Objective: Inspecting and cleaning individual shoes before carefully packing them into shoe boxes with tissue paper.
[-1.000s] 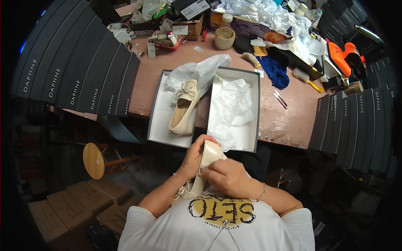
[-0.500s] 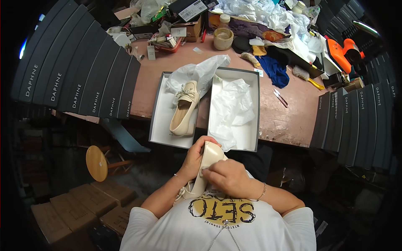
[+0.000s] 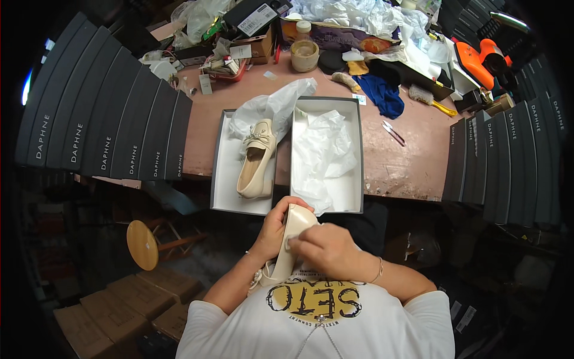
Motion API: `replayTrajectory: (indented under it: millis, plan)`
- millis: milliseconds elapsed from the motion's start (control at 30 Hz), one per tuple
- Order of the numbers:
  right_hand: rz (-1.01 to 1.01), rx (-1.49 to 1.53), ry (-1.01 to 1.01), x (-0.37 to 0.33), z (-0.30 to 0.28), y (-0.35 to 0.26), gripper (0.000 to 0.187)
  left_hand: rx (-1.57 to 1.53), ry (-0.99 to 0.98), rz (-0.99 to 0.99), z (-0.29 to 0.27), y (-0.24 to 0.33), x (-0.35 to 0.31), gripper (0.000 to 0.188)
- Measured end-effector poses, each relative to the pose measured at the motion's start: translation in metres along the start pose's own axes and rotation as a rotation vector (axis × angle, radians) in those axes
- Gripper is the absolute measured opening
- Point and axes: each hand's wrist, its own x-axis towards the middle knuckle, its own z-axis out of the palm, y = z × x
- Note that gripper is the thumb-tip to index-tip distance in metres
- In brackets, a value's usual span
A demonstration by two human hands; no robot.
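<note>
A cream loafer (image 3: pixel 298 221) is held close to my chest, its smooth heel end up and its bow-trimmed front down by my shirt. My left hand (image 3: pixel 272 234) wraps round it from the left, closed on it. Against the shoe's side presses my right hand (image 3: pixel 332 246), fingers bent and pinched together; a pale bit shows at the fingertips, too small to name. The matching loafer (image 3: pixel 257 170), with a beaded bow, lies in the left half of an open shoe box (image 3: pixel 225 191). White tissue paper (image 3: pixel 323 152) fills much of the right half (image 3: pixel 357 179).
Stacked dark shoe boxes flank the table on the left (image 3: pixel 89 113) and right (image 3: pixel 508 161). Small scissors (image 3: pixel 393 133), a blue cloth (image 3: pixel 385 99), a brush (image 3: pixel 427 97) and a jar (image 3: pixel 305 55) lie beyond. A round stool (image 3: pixel 143 244) and cartons (image 3: pixel 119 305) stand lower left.
The whole view has shifted slightly. My left hand keeps its hold on the loafer, and my right fingers stay at its side with only a small movement.
</note>
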Motion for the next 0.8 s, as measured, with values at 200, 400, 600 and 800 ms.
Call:
replayTrajectory:
  millis: [200,400,600,800]
  plan:
    - [0.424,0.275,0.252,0.013,-0.021,0.054,0.015,-0.013,-0.022,0.022,0.001,0.011,-0.004,0.037]
    - [0.393,0.263,0.2,0.008,-0.033,0.032,0.022,-0.078,-0.013,-0.015,-0.002,0.004,-0.005,0.05]
    - [0.056,-0.204,-0.005,0.024,-0.014,0.048,0.023,-0.062,0.023,-0.054,0.004,0.002,-0.004,0.064]
    - [0.718,0.597,0.17,0.002,-0.026,0.081,0.015,-0.022,-0.077,-0.183,-0.037,-0.015,-0.012,0.052]
